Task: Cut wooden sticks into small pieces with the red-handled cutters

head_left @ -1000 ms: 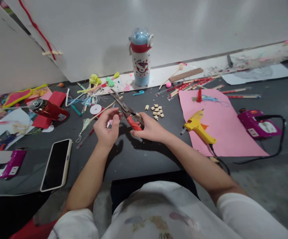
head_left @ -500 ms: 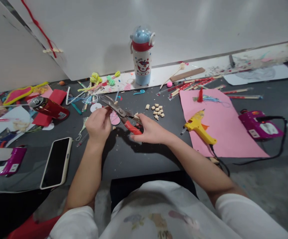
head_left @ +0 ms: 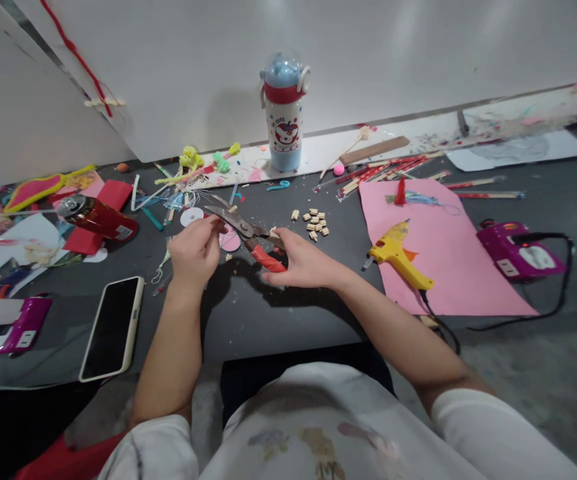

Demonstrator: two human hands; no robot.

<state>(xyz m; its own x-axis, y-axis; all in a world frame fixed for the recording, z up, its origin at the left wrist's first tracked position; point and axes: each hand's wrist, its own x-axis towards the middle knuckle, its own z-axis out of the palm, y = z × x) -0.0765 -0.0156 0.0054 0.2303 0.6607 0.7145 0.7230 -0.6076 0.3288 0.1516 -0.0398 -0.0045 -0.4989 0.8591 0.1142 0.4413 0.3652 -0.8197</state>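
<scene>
My right hand (head_left: 306, 260) is wrapped round the red handles of a pair of snips (head_left: 244, 230). Their blades point up and left, slightly parted. Close to the blade tips, my left hand (head_left: 196, 252) is closed, fingers pinched together; whatever is in the pinch is too small and hidden to name. Under the snips lies a pink oval piece (head_left: 229, 240), partly covered. A white disc (head_left: 191, 217) rests just beyond my left hand. Several short cut wooden pieces (head_left: 295, 215) lie in a loose group beyond my right hand.
A bottle (head_left: 286, 120) stands at the back. To the right, a yellow glue gun (head_left: 399, 257) lies on pink paper (head_left: 468, 267), beside a purple power block (head_left: 513, 250). At left are a phone (head_left: 112, 328), a tipped red can (head_left: 99, 219) and craft scraps.
My left hand has shifted very slightly left, and the blades beside it seem a little closer together. The right hand keeps its grip on the snips.
</scene>
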